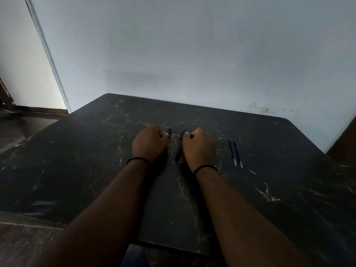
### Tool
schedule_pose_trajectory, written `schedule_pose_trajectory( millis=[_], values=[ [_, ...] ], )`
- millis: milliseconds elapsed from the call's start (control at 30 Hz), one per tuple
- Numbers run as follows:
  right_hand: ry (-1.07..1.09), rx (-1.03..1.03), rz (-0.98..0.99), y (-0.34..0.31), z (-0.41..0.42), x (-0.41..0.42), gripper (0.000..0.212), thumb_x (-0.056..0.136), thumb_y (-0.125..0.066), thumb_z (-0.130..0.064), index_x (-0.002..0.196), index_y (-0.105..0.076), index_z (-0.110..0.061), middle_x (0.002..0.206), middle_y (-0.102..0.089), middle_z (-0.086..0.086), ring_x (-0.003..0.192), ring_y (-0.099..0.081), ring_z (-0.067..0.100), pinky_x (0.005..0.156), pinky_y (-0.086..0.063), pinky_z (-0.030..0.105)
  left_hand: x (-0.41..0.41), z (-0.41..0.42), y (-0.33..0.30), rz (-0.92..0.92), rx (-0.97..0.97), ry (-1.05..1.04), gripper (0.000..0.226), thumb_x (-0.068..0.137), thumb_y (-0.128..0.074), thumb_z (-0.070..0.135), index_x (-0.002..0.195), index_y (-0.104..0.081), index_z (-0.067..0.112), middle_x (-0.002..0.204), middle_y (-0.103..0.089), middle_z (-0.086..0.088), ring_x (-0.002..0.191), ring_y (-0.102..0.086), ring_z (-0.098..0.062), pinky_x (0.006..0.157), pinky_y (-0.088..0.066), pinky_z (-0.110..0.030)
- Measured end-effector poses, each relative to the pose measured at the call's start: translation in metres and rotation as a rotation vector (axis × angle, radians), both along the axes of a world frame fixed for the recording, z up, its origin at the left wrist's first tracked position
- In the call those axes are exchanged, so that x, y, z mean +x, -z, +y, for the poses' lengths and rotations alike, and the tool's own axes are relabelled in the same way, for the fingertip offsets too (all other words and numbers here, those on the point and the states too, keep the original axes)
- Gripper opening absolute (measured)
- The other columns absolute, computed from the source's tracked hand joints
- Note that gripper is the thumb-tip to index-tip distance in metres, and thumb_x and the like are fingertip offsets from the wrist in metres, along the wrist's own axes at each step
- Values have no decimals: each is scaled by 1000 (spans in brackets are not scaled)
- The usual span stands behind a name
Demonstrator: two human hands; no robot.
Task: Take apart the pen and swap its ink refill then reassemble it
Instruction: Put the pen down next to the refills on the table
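Both my fists rest on a dark marble table [77, 160]. My left hand [149, 143] is closed around a short dark pen piece [169, 132], whose end sticks out past the knuckles. My right hand [198, 147] grips a longer dark pen body [180, 149] that runs along the inner side of the hand down toward the wrist. The two pieces are apart, with a small gap between the hands. Two blue ink refills [235, 152] lie side by side on the table to the right of my right hand.
A pale wall [192, 54] stands right behind the table's far edge. A doorway and dark floor [23, 120] lie to the left. The table's near edge [163, 245] runs just below my forearms. Black bands circle both wrists.
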State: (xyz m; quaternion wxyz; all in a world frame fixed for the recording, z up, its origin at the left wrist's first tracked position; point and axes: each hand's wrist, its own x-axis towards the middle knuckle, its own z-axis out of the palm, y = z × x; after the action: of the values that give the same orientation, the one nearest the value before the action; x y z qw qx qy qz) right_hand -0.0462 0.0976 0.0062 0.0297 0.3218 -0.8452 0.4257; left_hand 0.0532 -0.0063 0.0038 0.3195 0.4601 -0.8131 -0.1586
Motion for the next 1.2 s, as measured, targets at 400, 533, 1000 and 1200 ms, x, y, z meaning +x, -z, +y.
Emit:
schedule_pose_trajectory(
  millis=[400,533,1000,1200],
  values=[
    [159,-61,144,2,101,-54,23,100,-50,-35,85,-60,-20,83,-61,0,77,-58,17,66,-52,34,-3,34,-12,93,-210,-7,21,90,-59,37,80,-57,18,80,-60,-3,69,-54,-23,59,-32,-28],
    [227,85,20,0,113,-70,33,97,-51,-37,89,-64,-7,101,-67,17,98,-61,35,86,-53,44,-24,69,-12,37,-319,190,22,92,-56,35,75,-50,22,78,-51,4,64,-47,-15,49,-25,-25],
    [195,221,89,1,88,-72,39,91,-63,-41,105,-70,-5,111,-68,16,105,-63,33,89,-53,39,-17,64,-9,103,-294,57,19,89,-60,30,78,-61,16,88,-60,-6,73,-55,-23,58,-42,-31],
    [209,234,66,-1,82,-80,22,96,-56,-22,102,-66,-4,109,-68,17,102,-64,35,80,-49,35,-5,43,-8,142,-234,-20,16,90,-59,29,83,-64,15,91,-61,-6,79,-57,-24,64,-37,-29]
  ],
)
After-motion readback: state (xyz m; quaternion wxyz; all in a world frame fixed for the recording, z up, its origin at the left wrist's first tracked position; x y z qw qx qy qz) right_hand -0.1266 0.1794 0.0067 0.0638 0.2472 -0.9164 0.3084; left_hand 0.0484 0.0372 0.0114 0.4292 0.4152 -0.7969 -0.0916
